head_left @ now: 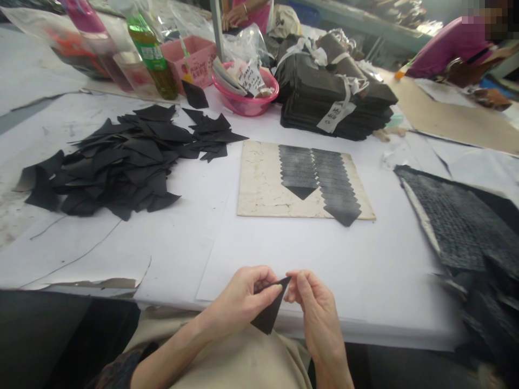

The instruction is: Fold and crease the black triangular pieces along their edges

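My left hand pinches a black pointed piece near the table's front edge, thumb on top. The fingertips of my right hand are closed at the upper right corner of the same piece. Beyond my hands lies a beige board bearing two overlapping columns of dark pieces with zigzag sides and pointed lower ends. To the left, a loose heap of black pieces is spread on the white table.
At the back stand a green-labelled bottle, a pink box, a pink basket and tied black stacks. Dark textured material lies at right. A person in pink leans over another table; another person's hand shows behind.
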A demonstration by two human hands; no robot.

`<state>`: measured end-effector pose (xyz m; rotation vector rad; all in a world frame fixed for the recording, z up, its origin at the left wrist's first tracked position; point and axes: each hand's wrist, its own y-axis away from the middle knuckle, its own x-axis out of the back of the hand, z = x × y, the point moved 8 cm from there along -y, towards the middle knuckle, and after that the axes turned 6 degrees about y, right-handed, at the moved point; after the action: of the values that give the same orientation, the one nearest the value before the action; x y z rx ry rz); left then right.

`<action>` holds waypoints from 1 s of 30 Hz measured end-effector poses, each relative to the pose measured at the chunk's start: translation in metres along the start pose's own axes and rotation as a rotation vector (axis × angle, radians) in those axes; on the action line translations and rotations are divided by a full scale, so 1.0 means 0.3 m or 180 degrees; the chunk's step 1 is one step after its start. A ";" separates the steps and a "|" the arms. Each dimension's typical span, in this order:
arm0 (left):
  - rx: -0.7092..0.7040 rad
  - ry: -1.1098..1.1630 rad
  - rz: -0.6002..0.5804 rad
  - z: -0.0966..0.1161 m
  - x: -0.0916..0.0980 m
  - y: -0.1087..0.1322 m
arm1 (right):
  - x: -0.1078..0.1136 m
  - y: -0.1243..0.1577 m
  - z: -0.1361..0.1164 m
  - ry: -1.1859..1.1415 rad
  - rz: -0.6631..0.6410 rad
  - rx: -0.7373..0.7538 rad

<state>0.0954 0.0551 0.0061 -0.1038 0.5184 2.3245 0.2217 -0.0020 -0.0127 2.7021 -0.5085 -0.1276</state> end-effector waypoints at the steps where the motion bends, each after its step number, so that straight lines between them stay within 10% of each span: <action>1: 0.0000 -0.0002 -0.0018 -0.001 -0.002 0.001 | -0.001 0.001 0.001 0.0057 -0.0031 0.0000; 30: 0.0010 0.0097 -0.0060 -0.017 -0.011 -0.019 | -0.053 0.002 0.039 -0.0877 0.0388 -0.0362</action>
<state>0.1012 0.0546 0.0001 -0.1421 0.5340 2.3067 0.2048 -0.0009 -0.0230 2.5472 -0.7214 -0.4845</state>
